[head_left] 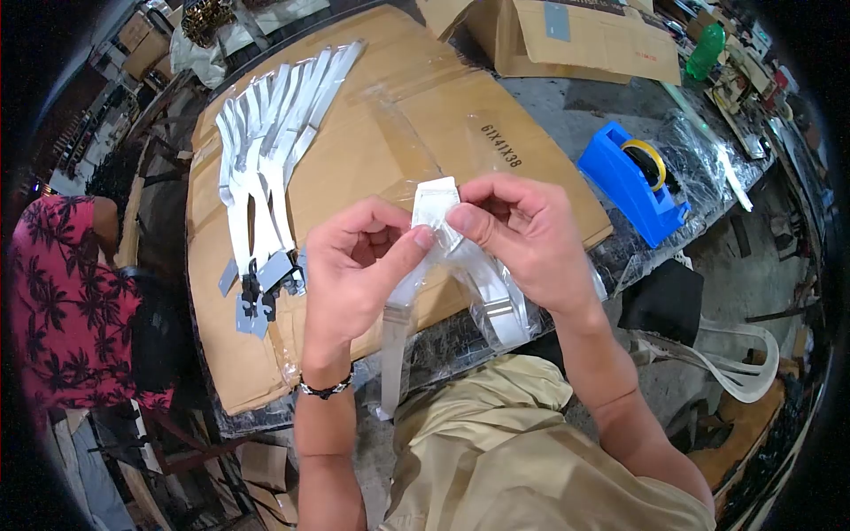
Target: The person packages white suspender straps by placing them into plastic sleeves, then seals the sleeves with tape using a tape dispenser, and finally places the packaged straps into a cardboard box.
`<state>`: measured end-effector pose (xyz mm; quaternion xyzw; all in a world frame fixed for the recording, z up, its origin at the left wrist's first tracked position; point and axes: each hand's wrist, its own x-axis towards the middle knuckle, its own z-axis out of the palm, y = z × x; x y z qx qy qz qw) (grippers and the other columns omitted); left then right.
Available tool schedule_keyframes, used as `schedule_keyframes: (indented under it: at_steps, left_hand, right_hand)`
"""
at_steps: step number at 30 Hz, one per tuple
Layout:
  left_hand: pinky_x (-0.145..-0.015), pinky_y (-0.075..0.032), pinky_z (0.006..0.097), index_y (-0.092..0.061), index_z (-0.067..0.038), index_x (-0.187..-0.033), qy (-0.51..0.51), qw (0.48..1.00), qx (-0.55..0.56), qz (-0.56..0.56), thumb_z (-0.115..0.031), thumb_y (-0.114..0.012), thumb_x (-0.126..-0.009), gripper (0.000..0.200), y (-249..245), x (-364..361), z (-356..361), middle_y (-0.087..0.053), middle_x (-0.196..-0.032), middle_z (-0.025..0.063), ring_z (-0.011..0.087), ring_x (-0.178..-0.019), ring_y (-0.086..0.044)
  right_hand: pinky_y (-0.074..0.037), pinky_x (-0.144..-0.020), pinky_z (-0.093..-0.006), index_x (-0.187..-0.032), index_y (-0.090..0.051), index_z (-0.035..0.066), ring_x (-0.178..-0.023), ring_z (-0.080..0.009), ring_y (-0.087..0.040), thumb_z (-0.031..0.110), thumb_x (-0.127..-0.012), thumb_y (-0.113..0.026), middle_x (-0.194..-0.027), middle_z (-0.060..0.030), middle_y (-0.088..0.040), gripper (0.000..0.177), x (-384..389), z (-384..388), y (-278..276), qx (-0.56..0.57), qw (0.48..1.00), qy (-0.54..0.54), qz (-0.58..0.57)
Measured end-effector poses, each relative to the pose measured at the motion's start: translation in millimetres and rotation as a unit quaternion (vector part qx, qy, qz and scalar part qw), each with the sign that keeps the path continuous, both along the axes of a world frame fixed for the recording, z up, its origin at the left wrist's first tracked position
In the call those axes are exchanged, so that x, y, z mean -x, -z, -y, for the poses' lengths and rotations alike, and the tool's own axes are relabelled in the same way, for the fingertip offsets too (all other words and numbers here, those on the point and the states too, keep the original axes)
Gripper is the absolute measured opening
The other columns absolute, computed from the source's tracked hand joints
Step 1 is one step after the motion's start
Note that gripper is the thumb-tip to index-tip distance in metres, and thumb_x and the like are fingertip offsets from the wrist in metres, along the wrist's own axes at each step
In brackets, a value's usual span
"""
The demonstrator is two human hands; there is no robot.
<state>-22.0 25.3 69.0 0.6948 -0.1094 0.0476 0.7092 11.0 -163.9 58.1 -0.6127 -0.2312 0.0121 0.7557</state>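
Head view. I locate the white strap [436, 202] at the centre of the frame, its upper end raised in front of the cardboard sheet [372, 115]. My left hand [350, 270] pinches that end from the left, thumb on the near face. My right hand [531, 234] pinches it from the right, thumb on the same face. The fingertips behind are partly hidden, so I cannot tell exactly how they bear.

The lower lengths hang toward the bottom centre, with a slider [500, 309] on the right-hand length. Clear plastic shows around them; I cannot tell whether it encloses the strap.

Handling, as I judge it: keep both thumbs opposed to the fingers, press evenly, and hold the end flat. Check for twists and for plastic trapped under the thumbs. Keep the hanging lengths clear of the strap bundle [266, 133] at upper left and the blue tape dispenser [615, 168] at right.
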Motion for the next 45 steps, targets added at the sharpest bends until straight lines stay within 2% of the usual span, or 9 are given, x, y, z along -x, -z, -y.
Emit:
schedule_keyframes:
  at_steps: [6, 9, 21, 27, 30, 33, 36, 42, 45]
  left_hand:
    - [-0.061, -0.042, 0.019, -0.064, 0.002, -0.087, 0.0, 1.0, -0.011, 0.017, 0.0, -0.073, -0.088, 0.009, 0, 1, -1, -0.063, -0.077, -0.0011, 0.003, -0.07, -0.055]
    - [-0.061, -0.041, 0.019, -0.064, 0.001, -0.086, -0.003, 1.0, -0.013, 0.017, 0.0, -0.074, -0.087, 0.01, 3, 1, 0, -0.062, -0.076, -0.0014, 0.0029, -0.069, -0.055]
    - [-0.059, -0.041, 0.0189, -0.066, 0.001, -0.086, -0.008, 0.999, -0.05, 0.002, -0.001, -0.076, -0.086, 0.01, -3, 6, 2, -0.064, -0.076, -0.0013, 0.0022, -0.069, -0.054]
    - [-0.061, -0.043, 0.0207, -0.065, 0.001, -0.087, 0.008, 0.997, -0.075, -0.013, -0.004, -0.075, -0.086, 0.011, -5, 8, 4, -0.064, -0.076, -0.0006, 0.0042, -0.068, -0.055]
    - [-0.061, -0.043, 0.0211, -0.064, 0.002, -0.087, 0.02, 0.995, -0.099, 0.006, -0.005, -0.075, -0.087, 0.013, -5, 9, 5, -0.063, -0.076, -0.0006, 0.0047, -0.069, -0.054]
    - [-0.062, -0.044, 0.0214, -0.062, 0.003, -0.087, 0.027, 0.989, -0.143, 0.017, -0.004, -0.074, -0.087, 0.014, -5, 8, 3, -0.062, -0.076, -0.0003, 0.0046, -0.071, -0.054]
    - [-0.063, -0.046, 0.0217, -0.061, 0.004, -0.086, 0.032, 0.991, -0.128, 0.014, -0.003, -0.073, -0.088, 0.014, -4, 7, 1, -0.062, -0.076, 0.0001, 0.0041, -0.072, -0.054]
    - [-0.065, -0.049, 0.0222, -0.06, 0.005, -0.085, 0.051, 0.99, -0.128, -0.01, -0.002, -0.072, -0.089, 0.014, -14, 9, -1, -0.062, -0.078, 0.0003, 0.0043, -0.074, -0.055]
    - [-0.065, -0.05, 0.022, -0.06, 0.005, -0.086, 0.05, 0.99, -0.13, -0.002, -0.002, -0.072, -0.089, 0.014, -13, 9, -1, -0.062, -0.078, 0.0003, 0.0044, -0.075, -0.056]
  right_hand:
    - [-0.041, -0.061, -0.0225, -0.094, -0.068, -0.002, -0.07, -0.0035, -0.05, 0.014, -0.092, -0.071, -0.076, 0.0023, -0.061, 0.016, 1, 0, 1, 0.029, 0.999, 0.023, 0.005]
    - [-0.039, -0.058, -0.0232, -0.091, -0.069, -0.002, -0.066, -0.0036, -0.047, 0.016, -0.092, -0.071, -0.072, 0.0028, -0.059, 0.019, 1, 11, -8, 0.128, 0.992, -0.003, -0.013]
    - [-0.041, -0.06, -0.0233, -0.084, -0.067, -0.003, -0.068, -0.0047, -0.05, 0.014, -0.089, -0.074, -0.074, 0.0006, -0.059, 0.019, 2, 18, -15, 0.183, 0.981, -0.013, 0.053]
    - [-0.044, -0.064, -0.0219, -0.091, -0.07, -0.002, -0.072, -0.004, -0.054, 0.012, -0.089, -0.074, -0.08, 0.0011, -0.064, 0.015, -9, 24, -8, 0.16, 0.982, -0.098, 0.031]
    - [-0.046, -0.067, -0.0212, -0.095, -0.071, -0.002, -0.076, -0.0044, -0.058, 0.011, -0.089, -0.074, -0.084, 0.0007, -0.066, 0.015, -12, 24, -2, 0.118, 0.983, -0.13, -0.06]
    - [-0.038, -0.054, -0.0196, -0.085, -0.069, 0.002, -0.063, 0.0, -0.048, 0.016, -0.09, -0.073, -0.072, 0.007, -0.059, 0.015, -11, 18, 3, 0.081, 0.989, -0.117, -0.048]
    - [-0.037, -0.054, -0.0213, -0.084, -0.068, 0.001, -0.063, -0.0011, -0.047, 0.016, -0.09, -0.073, -0.07, 0.0057, -0.058, 0.017, -10, 18, 2, 0.104, 0.989, -0.104, -0.016]
    - [-0.036, -0.055, -0.0254, -0.08, -0.065, 0.0, -0.063, -0.0042, -0.043, 0.017, -0.09, -0.072, -0.065, 0.0017, -0.053, 0.021, -14, 21, -3, 0.16, 0.978, -0.101, 0.085]
    - [-0.043, -0.067, -0.023, -0.093, -0.07, -0.002, -0.077, -0.0062, -0.054, 0.013, -0.09, -0.073, -0.081, 0.0003, -0.063, 0.015, -13, 24, -8, 0.187, 0.972, -0.132, 0.062]
